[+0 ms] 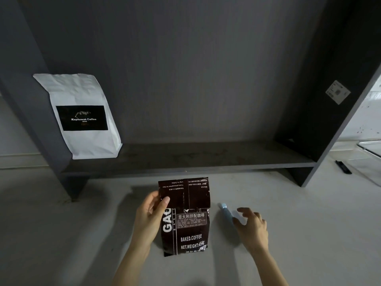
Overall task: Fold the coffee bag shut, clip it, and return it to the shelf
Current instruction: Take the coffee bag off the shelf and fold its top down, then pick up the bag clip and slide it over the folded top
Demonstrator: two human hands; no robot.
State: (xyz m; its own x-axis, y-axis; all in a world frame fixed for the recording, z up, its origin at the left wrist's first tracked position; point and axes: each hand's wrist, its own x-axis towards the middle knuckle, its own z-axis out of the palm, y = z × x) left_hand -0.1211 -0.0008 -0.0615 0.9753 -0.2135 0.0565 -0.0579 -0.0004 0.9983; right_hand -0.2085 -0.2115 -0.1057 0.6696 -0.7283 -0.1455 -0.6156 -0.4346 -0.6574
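Shelf: lying beyond, open room right of the white bag.
Left hand: I'm pinching the bag at its folded flap.
Clip: lying just right of the bag, long axis pointing away.
Right hand: open, fingers spread, reaching onto the clip; nearer hand.

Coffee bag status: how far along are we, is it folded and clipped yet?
Folded, not clipped. The dark coffee bag lies on the counter with its top flap turned down, and the left hand pinches the fold. The right hand is open, reaching for the light blue clip beside the bag. Left: clip the fold, then put the bag on the shelf by the white coffee bag.
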